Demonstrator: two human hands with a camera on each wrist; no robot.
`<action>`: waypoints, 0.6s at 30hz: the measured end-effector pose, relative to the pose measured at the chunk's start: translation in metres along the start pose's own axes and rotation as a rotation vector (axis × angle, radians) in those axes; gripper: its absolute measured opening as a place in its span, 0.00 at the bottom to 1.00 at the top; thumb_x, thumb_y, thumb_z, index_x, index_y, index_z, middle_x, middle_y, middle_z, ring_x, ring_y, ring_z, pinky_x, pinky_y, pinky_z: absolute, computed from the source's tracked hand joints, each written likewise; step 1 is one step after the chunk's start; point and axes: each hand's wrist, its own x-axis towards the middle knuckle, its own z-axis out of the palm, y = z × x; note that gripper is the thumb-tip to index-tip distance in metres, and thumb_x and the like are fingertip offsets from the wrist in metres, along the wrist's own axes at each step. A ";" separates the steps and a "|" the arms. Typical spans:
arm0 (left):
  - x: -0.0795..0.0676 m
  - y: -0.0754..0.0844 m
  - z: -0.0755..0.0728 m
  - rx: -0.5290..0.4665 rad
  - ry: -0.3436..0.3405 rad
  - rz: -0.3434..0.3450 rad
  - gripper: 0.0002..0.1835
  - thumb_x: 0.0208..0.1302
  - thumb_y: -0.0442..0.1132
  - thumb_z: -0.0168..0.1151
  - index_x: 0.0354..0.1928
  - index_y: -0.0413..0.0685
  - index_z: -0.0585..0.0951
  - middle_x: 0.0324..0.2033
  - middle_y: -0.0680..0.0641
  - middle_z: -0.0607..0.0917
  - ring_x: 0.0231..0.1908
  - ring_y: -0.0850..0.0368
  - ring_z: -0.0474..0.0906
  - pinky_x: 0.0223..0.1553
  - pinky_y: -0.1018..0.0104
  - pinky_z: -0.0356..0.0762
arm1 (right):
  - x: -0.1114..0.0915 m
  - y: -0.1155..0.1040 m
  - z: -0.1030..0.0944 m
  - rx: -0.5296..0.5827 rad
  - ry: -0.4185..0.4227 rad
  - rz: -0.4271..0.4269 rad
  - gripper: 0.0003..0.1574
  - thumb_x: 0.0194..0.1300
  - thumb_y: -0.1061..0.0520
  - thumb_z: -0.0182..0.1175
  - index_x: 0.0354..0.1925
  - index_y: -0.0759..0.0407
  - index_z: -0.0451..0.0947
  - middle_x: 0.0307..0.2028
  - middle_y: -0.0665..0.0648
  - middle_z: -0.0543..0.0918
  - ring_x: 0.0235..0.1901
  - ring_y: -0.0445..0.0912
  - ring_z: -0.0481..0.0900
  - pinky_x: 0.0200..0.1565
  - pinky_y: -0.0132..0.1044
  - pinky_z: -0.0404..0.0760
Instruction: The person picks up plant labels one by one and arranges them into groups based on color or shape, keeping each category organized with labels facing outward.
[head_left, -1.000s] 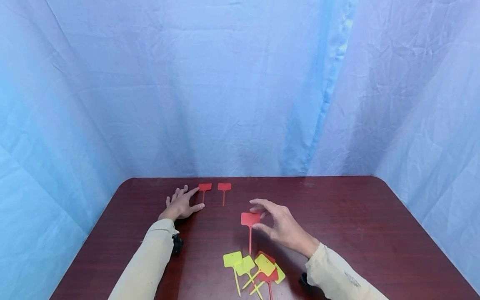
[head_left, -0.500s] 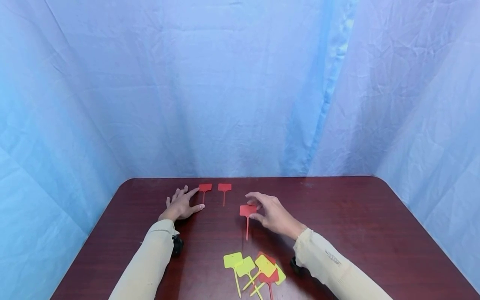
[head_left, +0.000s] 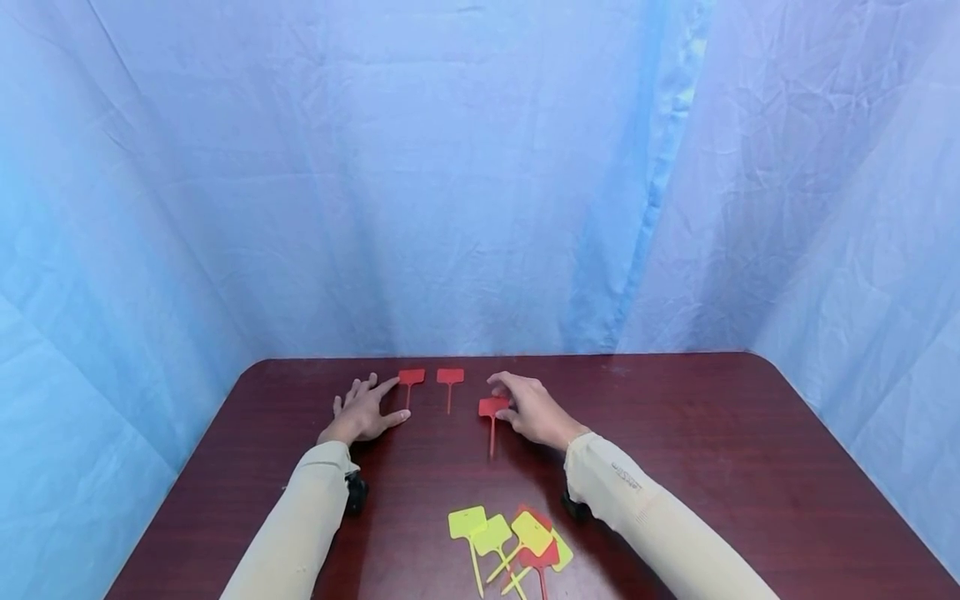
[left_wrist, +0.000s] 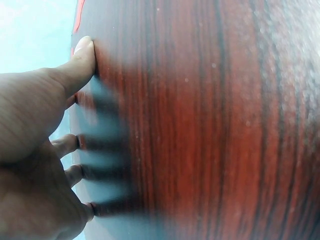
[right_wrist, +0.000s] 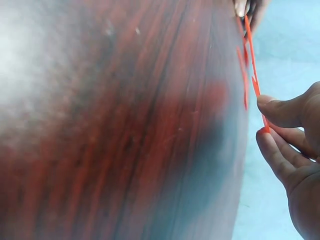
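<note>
My right hand (head_left: pixel 534 411) pinches a red plant label (head_left: pixel 492 407) by its flat head between thumb and fingers, its stem pointing towards me. In the right wrist view this label (right_wrist: pixel 253 65) shows edge-on above the wooden surface. My left hand (head_left: pixel 362 412) lies with spread fingers on the table at the far left, the index fingertip right at the head of a red label (head_left: pixel 412 377). A second red label (head_left: pixel 450 377) lies to the right of that one, stem towards me. In the left wrist view the left thumb (left_wrist: pixel 80 62) and fingertips rest on the wood.
Near the front of the dark wooden table (head_left: pixel 675 467) lies a loose overlapping pile of yellow labels (head_left: pixel 492 533) and red labels (head_left: pixel 542 557). Pale blue curtains (head_left: pixel 480 183) hang behind the table and on both sides. A dark wrist camera (head_left: pixel 357 492) sits under the left sleeve.
My right hand has carried its red label away from the pile, towards the back of the table and slightly left. The left hand and the two lying red labels have stayed in place.
</note>
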 end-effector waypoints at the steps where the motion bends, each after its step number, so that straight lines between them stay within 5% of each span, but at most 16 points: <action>1: 0.000 0.000 0.000 -0.001 -0.001 0.000 0.41 0.71 0.54 0.62 0.79 0.47 0.59 0.77 0.29 0.50 0.76 0.27 0.40 0.70 0.26 0.37 | 0.002 0.002 0.001 -0.004 -0.003 0.006 0.30 0.66 0.67 0.66 0.64 0.62 0.73 0.51 0.57 0.84 0.47 0.48 0.82 0.50 0.44 0.83; 18: 0.001 -0.002 0.000 -0.005 0.005 0.004 0.41 0.71 0.55 0.62 0.79 0.47 0.59 0.77 0.29 0.50 0.76 0.27 0.40 0.70 0.26 0.37 | 0.031 0.018 0.012 -0.137 -0.056 0.089 0.29 0.68 0.66 0.65 0.65 0.61 0.72 0.53 0.56 0.82 0.56 0.51 0.79 0.56 0.45 0.80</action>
